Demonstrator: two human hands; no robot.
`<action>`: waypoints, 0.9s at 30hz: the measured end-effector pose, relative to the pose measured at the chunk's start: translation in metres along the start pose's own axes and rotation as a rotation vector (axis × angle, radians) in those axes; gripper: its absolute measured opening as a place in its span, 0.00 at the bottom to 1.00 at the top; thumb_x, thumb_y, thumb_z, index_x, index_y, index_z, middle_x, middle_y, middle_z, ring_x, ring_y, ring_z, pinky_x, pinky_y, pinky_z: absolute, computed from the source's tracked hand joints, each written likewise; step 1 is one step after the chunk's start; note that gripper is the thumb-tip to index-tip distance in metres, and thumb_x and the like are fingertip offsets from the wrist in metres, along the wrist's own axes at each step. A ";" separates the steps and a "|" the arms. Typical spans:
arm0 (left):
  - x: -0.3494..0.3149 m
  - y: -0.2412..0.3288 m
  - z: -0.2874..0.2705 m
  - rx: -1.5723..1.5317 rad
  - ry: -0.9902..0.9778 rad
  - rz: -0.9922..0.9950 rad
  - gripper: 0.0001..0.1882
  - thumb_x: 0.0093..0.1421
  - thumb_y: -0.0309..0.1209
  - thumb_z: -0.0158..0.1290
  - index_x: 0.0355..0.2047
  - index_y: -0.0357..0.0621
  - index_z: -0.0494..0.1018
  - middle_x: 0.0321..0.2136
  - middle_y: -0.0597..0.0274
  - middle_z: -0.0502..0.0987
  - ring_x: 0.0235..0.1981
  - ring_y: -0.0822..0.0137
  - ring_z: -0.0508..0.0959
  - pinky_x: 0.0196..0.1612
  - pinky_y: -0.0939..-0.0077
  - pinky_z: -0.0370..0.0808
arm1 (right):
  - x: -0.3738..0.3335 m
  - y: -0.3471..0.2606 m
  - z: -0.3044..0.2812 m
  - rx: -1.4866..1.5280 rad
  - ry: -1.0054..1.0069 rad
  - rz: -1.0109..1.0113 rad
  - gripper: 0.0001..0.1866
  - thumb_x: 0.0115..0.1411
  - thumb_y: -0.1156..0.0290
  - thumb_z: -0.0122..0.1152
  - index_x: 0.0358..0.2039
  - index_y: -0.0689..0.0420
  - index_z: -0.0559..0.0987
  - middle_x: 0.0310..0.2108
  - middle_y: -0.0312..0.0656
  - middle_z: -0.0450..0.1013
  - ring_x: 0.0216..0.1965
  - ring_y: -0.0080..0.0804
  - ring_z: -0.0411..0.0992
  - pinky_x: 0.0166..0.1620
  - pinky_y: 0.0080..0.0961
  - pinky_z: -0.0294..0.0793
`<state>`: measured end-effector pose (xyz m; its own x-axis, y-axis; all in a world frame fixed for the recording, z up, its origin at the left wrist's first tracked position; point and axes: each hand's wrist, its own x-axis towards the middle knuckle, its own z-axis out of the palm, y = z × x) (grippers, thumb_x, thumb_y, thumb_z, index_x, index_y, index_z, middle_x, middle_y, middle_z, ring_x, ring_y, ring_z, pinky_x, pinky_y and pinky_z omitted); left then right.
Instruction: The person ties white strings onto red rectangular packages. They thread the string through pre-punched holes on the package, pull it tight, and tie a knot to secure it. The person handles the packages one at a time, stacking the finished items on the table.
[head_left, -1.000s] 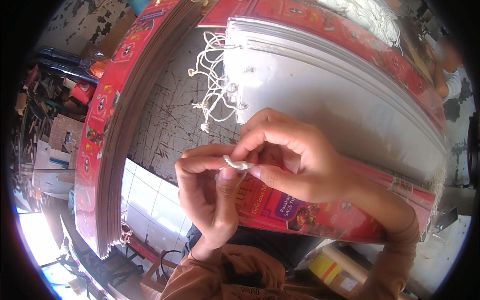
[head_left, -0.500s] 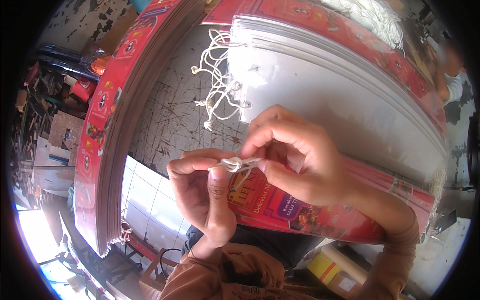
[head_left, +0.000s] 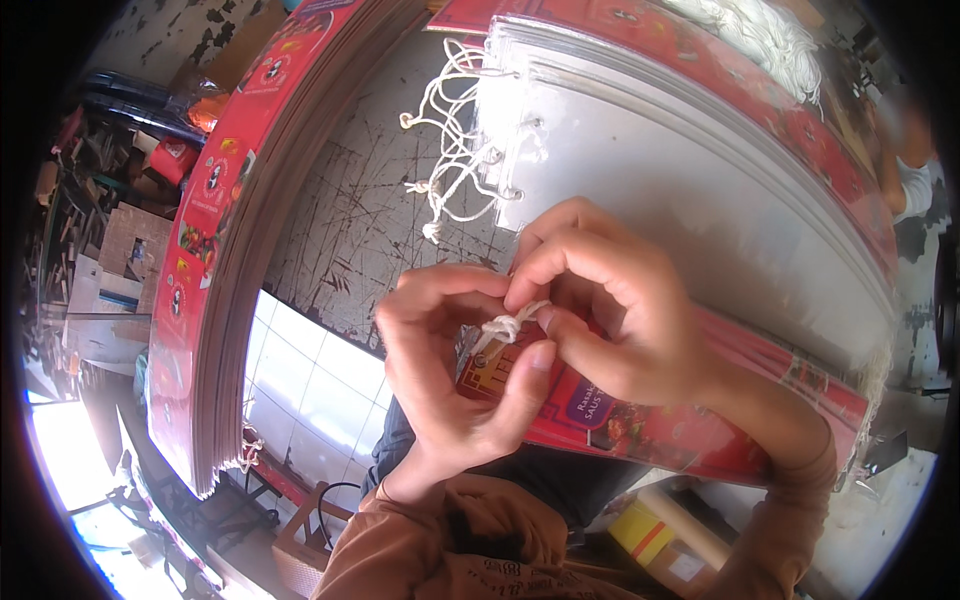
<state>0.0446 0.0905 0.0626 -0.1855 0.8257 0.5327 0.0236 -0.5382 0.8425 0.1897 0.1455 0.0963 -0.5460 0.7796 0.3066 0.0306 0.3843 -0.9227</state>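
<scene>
We have both hands up close over the near corner of a stack of flat bags, working one short piece of white cord point(head_left: 505, 327). Our left hand point(head_left: 450, 375) curls around from the left, its thumb and forefinger closed on the cord's knotted middle. Our right hand point(head_left: 610, 310) comes in from the right and pinches the same cord at its upper end, fingertips point(head_left: 525, 290) bunched tight just above the knot. So both hands are closed, each gripping that one cord, and they touch each other around it.

The cord sits right at the corner of the red printed bag point(head_left: 650, 425) lying nearest us, between the two thumbs.

We count two stacks of these flat bags: the silver-faced stack point(head_left: 690, 190) under our hands, and a second red-edged stack point(head_left: 225, 240) standing off to the left, well apart across a scratched grey tabletop point(head_left: 350, 220). Along the far left edge of the silver stack hangs a bunch of white cord loops point(head_left: 450, 150); we make out several knotted ends but cannot count them exactly. A heap of loose white cord point(head_left: 770, 35) lies at the top right.
</scene>
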 end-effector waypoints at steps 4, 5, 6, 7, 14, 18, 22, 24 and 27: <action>0.001 -0.004 -0.001 0.220 -0.002 0.057 0.19 0.48 0.21 0.62 0.39 0.35 0.68 0.35 0.55 0.69 0.29 0.71 0.74 0.32 0.80 0.72 | 0.001 -0.004 0.000 0.009 -0.009 0.020 0.08 0.47 0.86 0.54 0.30 0.63 0.74 0.32 0.42 0.68 0.31 0.31 0.72 0.35 0.25 0.72; 0.001 -0.005 -0.001 0.268 0.000 0.071 0.17 0.48 0.21 0.62 0.38 0.36 0.69 0.34 0.56 0.69 0.29 0.71 0.74 0.32 0.80 0.72 | 0.001 -0.006 0.000 -0.003 -0.008 0.025 0.08 0.47 0.86 0.54 0.30 0.63 0.74 0.32 0.42 0.68 0.31 0.31 0.72 0.35 0.25 0.72; 0.001 -0.003 0.000 0.255 0.027 0.050 0.16 0.48 0.20 0.62 0.36 0.37 0.70 0.34 0.57 0.70 0.29 0.71 0.74 0.32 0.80 0.72 | 0.001 -0.006 0.000 -0.012 -0.008 0.030 0.08 0.47 0.85 0.54 0.29 0.63 0.74 0.32 0.42 0.68 0.31 0.31 0.72 0.36 0.25 0.72; 0.000 -0.001 0.002 0.242 0.054 0.028 0.15 0.47 0.20 0.62 0.35 0.37 0.71 0.33 0.57 0.70 0.29 0.71 0.74 0.31 0.80 0.72 | 0.001 -0.007 0.000 -0.012 -0.016 0.037 0.08 0.47 0.85 0.54 0.29 0.63 0.74 0.32 0.42 0.68 0.31 0.31 0.72 0.35 0.25 0.72; -0.004 0.000 0.001 0.264 0.102 0.024 0.12 0.45 0.18 0.62 0.30 0.39 0.73 0.30 0.58 0.70 0.28 0.70 0.73 0.30 0.80 0.69 | -0.001 -0.003 0.004 0.114 0.043 0.088 0.07 0.48 0.85 0.53 0.30 0.63 0.74 0.32 0.41 0.67 0.29 0.26 0.71 0.33 0.22 0.71; -0.004 0.000 0.000 0.254 0.090 0.032 0.12 0.46 0.17 0.62 0.31 0.38 0.72 0.31 0.58 0.69 0.28 0.71 0.72 0.29 0.82 0.69 | -0.001 -0.005 0.003 0.111 0.039 0.113 0.07 0.49 0.85 0.53 0.29 0.63 0.74 0.32 0.40 0.67 0.29 0.25 0.71 0.32 0.22 0.71; -0.004 -0.001 0.001 0.188 0.104 0.061 0.12 0.48 0.17 0.61 0.31 0.37 0.71 0.32 0.58 0.68 0.28 0.73 0.71 0.29 0.83 0.68 | -0.001 -0.002 0.005 0.132 0.068 0.062 0.07 0.48 0.86 0.53 0.29 0.64 0.74 0.32 0.40 0.67 0.29 0.25 0.71 0.32 0.22 0.71; -0.004 -0.002 0.001 0.183 0.105 0.088 0.11 0.48 0.17 0.60 0.32 0.37 0.71 0.31 0.59 0.68 0.28 0.73 0.71 0.28 0.84 0.67 | -0.001 -0.003 0.005 0.133 0.070 0.057 0.07 0.48 0.86 0.53 0.29 0.64 0.73 0.32 0.40 0.67 0.28 0.25 0.71 0.32 0.22 0.71; -0.005 -0.002 0.000 0.195 0.113 0.091 0.11 0.48 0.17 0.60 0.31 0.38 0.71 0.30 0.59 0.68 0.28 0.74 0.70 0.28 0.85 0.66 | -0.001 -0.004 0.005 0.119 0.067 0.059 0.07 0.48 0.86 0.53 0.29 0.64 0.73 0.32 0.40 0.67 0.28 0.25 0.71 0.32 0.22 0.71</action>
<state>0.0457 0.0876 0.0582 -0.2827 0.7449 0.6043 0.2323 -0.5581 0.7966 0.1858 0.1405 0.0979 -0.4892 0.8317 0.2626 -0.0410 0.2788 -0.9595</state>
